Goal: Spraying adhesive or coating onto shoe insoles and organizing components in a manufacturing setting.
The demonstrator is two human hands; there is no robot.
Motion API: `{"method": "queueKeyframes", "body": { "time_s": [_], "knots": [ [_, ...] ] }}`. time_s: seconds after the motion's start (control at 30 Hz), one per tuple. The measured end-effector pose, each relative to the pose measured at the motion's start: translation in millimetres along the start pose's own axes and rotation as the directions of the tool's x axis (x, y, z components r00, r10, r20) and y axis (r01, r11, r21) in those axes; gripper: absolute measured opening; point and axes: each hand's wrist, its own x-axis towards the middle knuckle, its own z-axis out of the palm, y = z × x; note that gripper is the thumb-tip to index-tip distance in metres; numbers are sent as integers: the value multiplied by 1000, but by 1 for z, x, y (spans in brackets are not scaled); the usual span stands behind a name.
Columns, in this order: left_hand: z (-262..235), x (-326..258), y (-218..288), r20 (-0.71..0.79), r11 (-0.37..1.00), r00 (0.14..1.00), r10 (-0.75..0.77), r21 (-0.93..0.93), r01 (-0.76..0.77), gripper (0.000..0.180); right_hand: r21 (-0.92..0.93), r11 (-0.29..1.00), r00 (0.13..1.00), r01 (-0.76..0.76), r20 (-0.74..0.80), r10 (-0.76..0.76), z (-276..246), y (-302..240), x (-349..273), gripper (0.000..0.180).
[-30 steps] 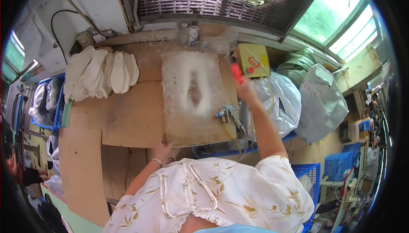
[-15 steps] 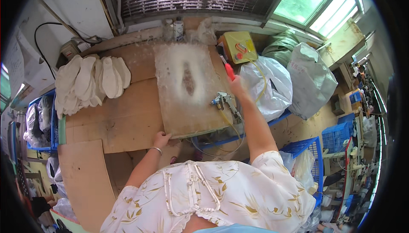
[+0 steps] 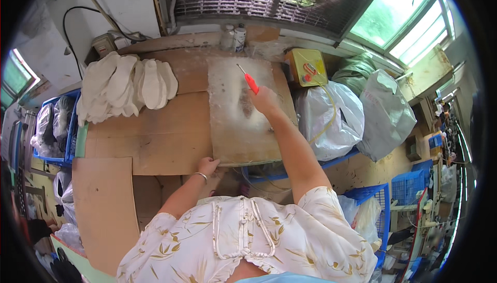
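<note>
The red-handled tool point(image 3: 250, 81) stands out of the top of the right hand point(image 3: 265, 100), with its thin metal tip pointing up and to the left over the pale, dusty board point(image 3: 233, 133). The right hand is closed around the lower part of the red handle, so only the upper part of the handle and the tip can be seen. This hand lies over the far half of the board, near a dark stain on it.

The left hand point(image 3: 208, 166) rests at the near edge of the same board, at its left corner; the fingers are bent over the edge and touch it. How tightly they press it cannot be told.

A heap of white shoe insoles point(image 3: 124, 83) lies on the wooden table point(image 3: 155, 138), to the left of the board and well apart from both hands. A yellow box point(image 3: 306, 67) stands just to the right of the board's far corner.

The palm of the right hand is hidden, and the person's own chest covers the near part of the table.
</note>
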Motion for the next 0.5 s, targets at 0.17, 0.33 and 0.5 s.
{"method": "queueKeyframes", "body": {
  "time_s": [0.17,0.33,0.5],
  "knots": [
    [2,10,-13,-15,1000,1000,2,21,-2,37,-87,991,978,105,190,-87,32,-30,-4,41],
    [-2,7,-19,-8,1000,1000,15,0,-15,35,-125,982,967,144,228,-112,52,-58,-15,41],
    [-2,8,-17,53,999,999,-11,-41,13,32,121,991,998,-63,38,59,37,-10,20,43]
  ]
}}
